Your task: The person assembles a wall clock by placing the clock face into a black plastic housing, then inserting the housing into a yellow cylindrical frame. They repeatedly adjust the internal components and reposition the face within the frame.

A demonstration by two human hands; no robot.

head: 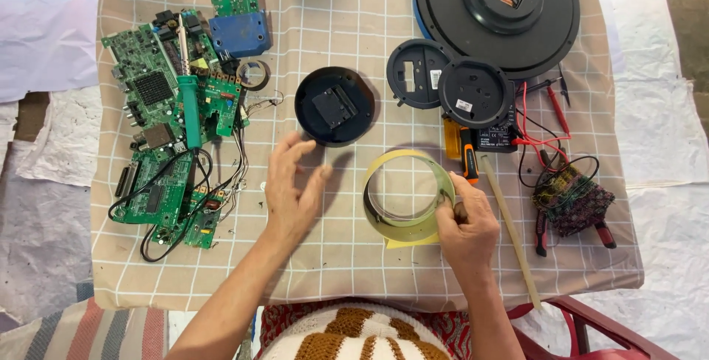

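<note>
My right hand (467, 225) grips the right rim of a pale yellow-green ring frame (390, 183) that rests on the checked cloth. My left hand (292, 189) hovers open just left of the ring, fingers spread, holding nothing. Above it lies a small round black clock back (334, 105) face down. The ring is tilted, its near edge on the cloth.
Green circuit boards (166, 120) with a soldering iron (189, 101) and wires fill the left. A large black clock back (496, 9), two smaller black discs (473, 93), a multimeter with red and black leads (539, 127), pliers (572, 205), a wooden stick (509, 231) and an orange screwdriver (469, 160) lie right.
</note>
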